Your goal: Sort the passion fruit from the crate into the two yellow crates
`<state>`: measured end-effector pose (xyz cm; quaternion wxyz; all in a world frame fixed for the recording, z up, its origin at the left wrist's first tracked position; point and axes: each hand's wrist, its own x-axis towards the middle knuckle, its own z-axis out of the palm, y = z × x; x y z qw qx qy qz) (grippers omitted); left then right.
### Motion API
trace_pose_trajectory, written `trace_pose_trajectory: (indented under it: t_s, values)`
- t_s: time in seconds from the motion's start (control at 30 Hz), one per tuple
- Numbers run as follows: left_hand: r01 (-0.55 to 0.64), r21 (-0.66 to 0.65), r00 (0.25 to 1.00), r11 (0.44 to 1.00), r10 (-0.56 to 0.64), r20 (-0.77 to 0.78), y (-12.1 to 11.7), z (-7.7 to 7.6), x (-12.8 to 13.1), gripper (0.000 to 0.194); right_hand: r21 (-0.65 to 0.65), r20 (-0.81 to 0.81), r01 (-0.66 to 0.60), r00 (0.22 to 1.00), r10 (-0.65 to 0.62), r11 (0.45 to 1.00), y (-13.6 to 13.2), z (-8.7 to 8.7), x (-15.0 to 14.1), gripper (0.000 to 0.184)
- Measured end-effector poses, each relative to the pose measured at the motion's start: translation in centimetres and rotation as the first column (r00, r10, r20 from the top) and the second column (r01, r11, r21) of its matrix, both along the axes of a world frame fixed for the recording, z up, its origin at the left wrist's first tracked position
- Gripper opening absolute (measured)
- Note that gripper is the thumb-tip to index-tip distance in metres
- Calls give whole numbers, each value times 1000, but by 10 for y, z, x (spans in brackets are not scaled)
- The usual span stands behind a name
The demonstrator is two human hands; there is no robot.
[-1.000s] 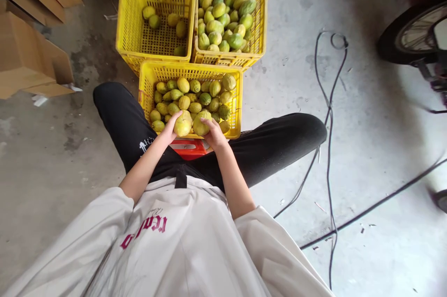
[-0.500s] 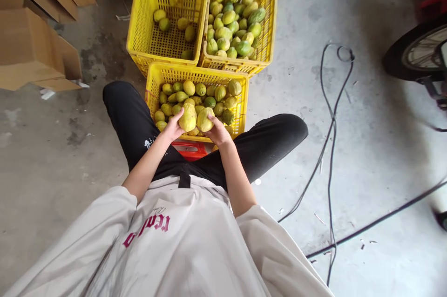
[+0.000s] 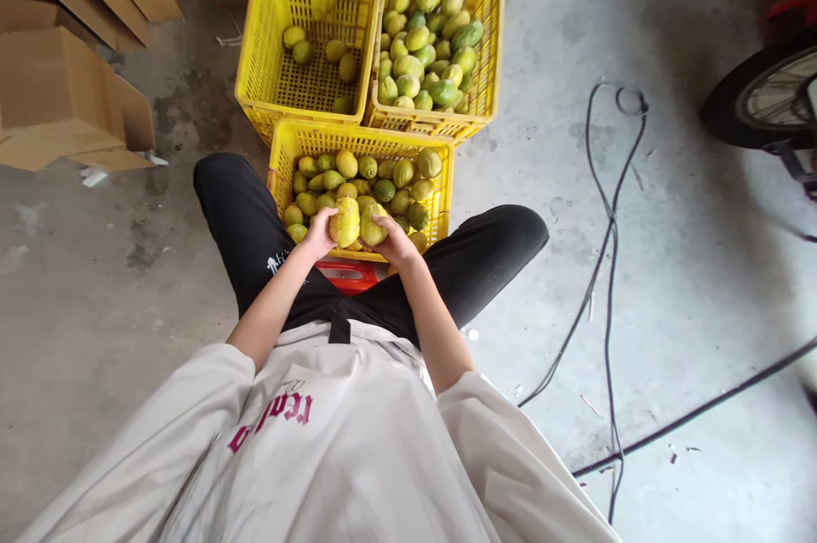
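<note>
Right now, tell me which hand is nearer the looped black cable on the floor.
Right: the right hand holds a fruit left of the looped black cable; the left hand, holding another fruit, is farther left.

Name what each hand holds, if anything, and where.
Left hand: a yellow fruit, by its left side. Right hand: a yellow-green fruit, by its right side.

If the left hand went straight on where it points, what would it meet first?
Most likely the greenish fruit in the right hand, close beside the yellow fruit that the left hand holds; beyond lie the fruits in the near crate. Depth is hard to judge.
</note>
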<state>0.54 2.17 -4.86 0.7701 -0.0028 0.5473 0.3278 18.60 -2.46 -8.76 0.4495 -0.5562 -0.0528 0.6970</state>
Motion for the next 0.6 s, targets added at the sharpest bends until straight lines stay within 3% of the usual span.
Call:
trace_pose_trajectory:
  t_s: [0.2,0.37,0.5,0.6]
  values:
    - [7,134,1000,991,-10,25,2,-5,-2,56,76,-150,6,989,6,997,5,3,8,46]
    - [-9,153,999,988,15,-39,-2,-10,-6,53,124,-67,-18,997,27,992,6,2,6,41]
    - [57,166,998,984,-50,-47,-7,-12,-5,51,113,-81,-36,996,45,993,4,-2,4,35]
    - [77,131,996,988,-72,-45,-8,-12,-4,43,111,-37,-48,998,52,993,3,-7,6,43]
